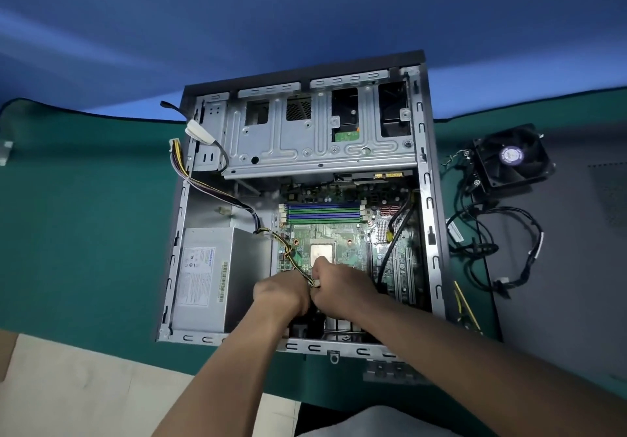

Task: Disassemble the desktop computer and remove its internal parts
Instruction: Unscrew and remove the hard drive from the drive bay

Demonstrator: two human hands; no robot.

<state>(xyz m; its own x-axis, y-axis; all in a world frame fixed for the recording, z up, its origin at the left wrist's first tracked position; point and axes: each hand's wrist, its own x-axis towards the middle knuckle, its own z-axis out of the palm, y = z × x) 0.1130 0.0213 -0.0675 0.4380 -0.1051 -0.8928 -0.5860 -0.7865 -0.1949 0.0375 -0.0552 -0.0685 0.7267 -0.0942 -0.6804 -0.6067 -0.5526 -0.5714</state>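
Observation:
The open desktop case (428, 199) lies flat on a green mat. Inside it are the green motherboard (342, 233), the grey power supply (210, 277) at the lower left and a metal drive cage (305, 138) at the top. A yellow-and-black power cable (288, 250) runs from the supply across the board to a small white connector (315, 282). My left hand (281, 292) and my right hand (339, 284) meet over the board's lower middle. The fingers of both curl round that connector. What lies under the hands is hidden.
A removed black fan (512, 155) with loose black cables (481, 233) lies on a grey mat to the right of the case. Another cable bundle with a white plug (176, 151) hangs over the case's left wall. The green mat (84, 216) extends left.

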